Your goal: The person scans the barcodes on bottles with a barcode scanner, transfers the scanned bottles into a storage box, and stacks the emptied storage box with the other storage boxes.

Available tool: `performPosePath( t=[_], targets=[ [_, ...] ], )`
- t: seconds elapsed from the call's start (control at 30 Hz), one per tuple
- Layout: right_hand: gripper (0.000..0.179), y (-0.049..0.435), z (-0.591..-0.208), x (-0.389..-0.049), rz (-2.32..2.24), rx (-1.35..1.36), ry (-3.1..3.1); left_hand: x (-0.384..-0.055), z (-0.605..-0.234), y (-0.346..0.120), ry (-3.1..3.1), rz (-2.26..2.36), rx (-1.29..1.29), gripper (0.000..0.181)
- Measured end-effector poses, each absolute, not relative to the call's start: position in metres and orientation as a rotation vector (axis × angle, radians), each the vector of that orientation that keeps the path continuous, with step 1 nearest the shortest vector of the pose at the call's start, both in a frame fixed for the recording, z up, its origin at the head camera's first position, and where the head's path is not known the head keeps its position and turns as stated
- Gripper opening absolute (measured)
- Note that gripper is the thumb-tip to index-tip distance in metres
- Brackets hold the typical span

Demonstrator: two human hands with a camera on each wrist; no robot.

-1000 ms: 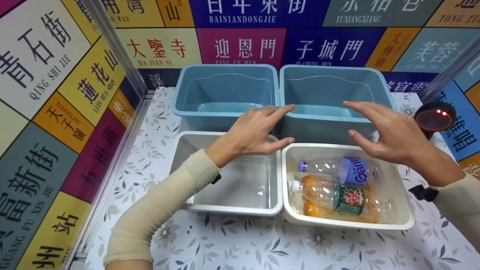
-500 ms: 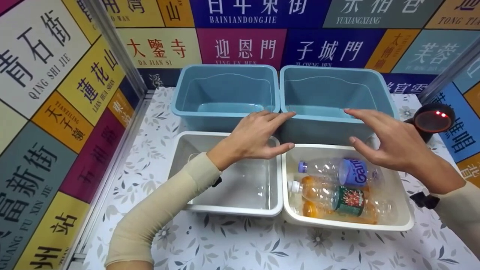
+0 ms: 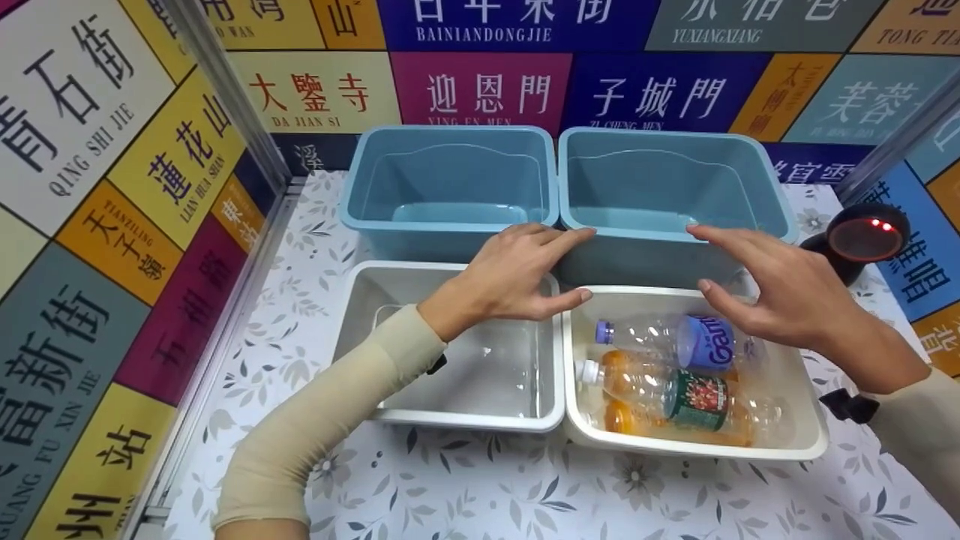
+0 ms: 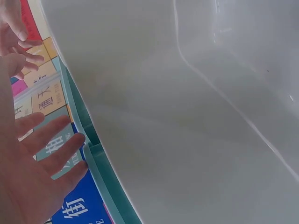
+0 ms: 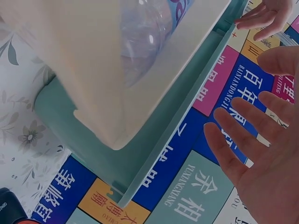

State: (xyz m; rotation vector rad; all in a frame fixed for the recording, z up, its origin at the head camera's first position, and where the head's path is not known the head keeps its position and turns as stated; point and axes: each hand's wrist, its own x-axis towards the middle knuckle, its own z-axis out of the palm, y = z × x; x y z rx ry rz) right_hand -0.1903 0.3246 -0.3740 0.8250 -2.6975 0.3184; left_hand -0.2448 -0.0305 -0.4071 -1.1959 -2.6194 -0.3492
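Note:
My left hand [image 3: 514, 274] hovers over the back right part of the grey-white bin [image 3: 450, 424], fingers extended and thumb apart, holding nothing. My right hand [image 3: 780, 285], equally bare and spread, is above the back right of the cream bin [image 3: 697, 448]. In that bin lie a clear bottle with a purple label [image 3: 709, 342] and purple cap, and a clear bottle with a green label [image 3: 697, 400] and white cap. Something orange [image 3: 619, 416] shows beneath them, partly hidden. In the right wrist view, the right hand [image 5: 261, 149] has its fingers apart.
Two blue bins, one at back left [image 3: 450, 225] and one at back right [image 3: 667, 234], stand behind the front pair. A dark round device with red lights [image 3: 868, 234] is at the right. Printed panels [image 3: 480, 82] enclose the leaf-patterned tabletop [image 3: 525, 487].
Both hands have sunk slightly toward the front bins, still spread. The bottles and bins have stayed in place.

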Motion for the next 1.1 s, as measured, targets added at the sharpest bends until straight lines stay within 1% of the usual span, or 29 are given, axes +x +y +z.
performPosePath(
  t=[0.5, 0.77, 1.1],
  targets=[
    [0.072, 0.328, -0.382, -0.181, 0.301, 0.825, -2.717, -0.242, -0.415, -0.027, -2.616, -0.337, -1.259, 0.082],
    [0.074, 0.330, -0.381, -0.179, 0.287, 0.878, -2.679, -0.242, -0.426, -0.028, -2.584, -0.510, -1.317, 0.075],
    [0.077, 0.331, -0.384, -0.176, 0.289, 0.866, -2.730, -0.244, -0.439, -0.029, -2.679, -0.644, -1.375, 0.076]
  ],
)
